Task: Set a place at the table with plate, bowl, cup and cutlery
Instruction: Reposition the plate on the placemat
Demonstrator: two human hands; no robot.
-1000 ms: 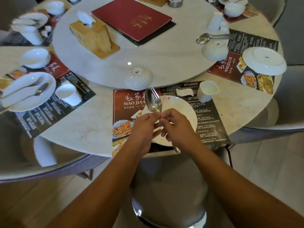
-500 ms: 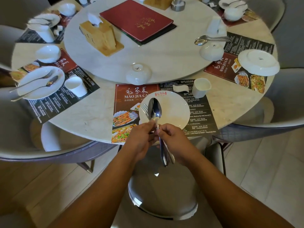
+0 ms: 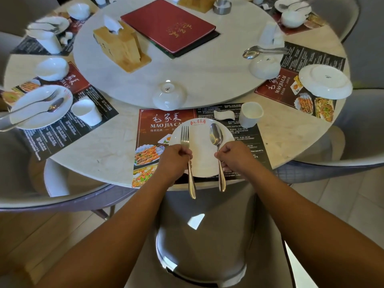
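A white plate (image 3: 200, 150) with a red logo lies on the printed placemat (image 3: 158, 129) in front of me. My left hand (image 3: 173, 159) grips a fork (image 3: 185, 136) by its handle, tines pointing away over the plate's left side. My right hand (image 3: 234, 155) holds a spoon (image 3: 216, 135) the same way over the plate's right side. Both handles stick out past the table edge. A white bowl (image 3: 169, 96) sits upside down on the turntable rim behind the mat. A white cup (image 3: 250, 114) stands at the mat's far right, beside a small white rest (image 3: 222, 115).
The round marble turntable (image 3: 197, 75) carries a red menu (image 3: 168, 23), a wooden tissue box (image 3: 120, 48), another upturned bowl (image 3: 265, 67) and a spoon (image 3: 261, 51). A set place lies left with plate (image 3: 41, 107) and cup (image 3: 87, 113); an upturned plate (image 3: 326, 81) lies right. A chair (image 3: 203, 235) is below me.
The fork and spoon, held together in both hands over the plate's middle, have been split: fork moved left with my left hand, spoon right with my right hand.
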